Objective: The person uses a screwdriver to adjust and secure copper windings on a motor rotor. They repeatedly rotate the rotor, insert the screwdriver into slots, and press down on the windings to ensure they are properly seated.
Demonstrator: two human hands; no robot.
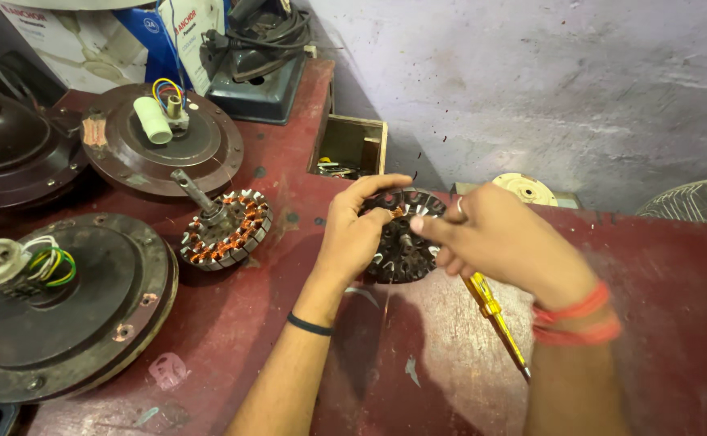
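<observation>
A dark round fan stator (402, 250) with metal teeth stands tilted on the red bench (418, 355). My left hand (357, 230) grips its left rim, thumb and fingers curled over the top edge. My right hand (503, 242) reaches in from the right, its fingertips pinching at the stator's top near a bit of copper wire. A yellow-handled screwdriver (495, 319) is tucked in my right hand's palm, its shaft pointing down toward me.
A second stator (226, 230) with copper windings and a shaft lies to the left. Three brown fan motor housings (62, 311) (163, 137) (14, 153) fill the left side. A small open wooden box (353, 145) and a dark machine (260, 69) sit behind.
</observation>
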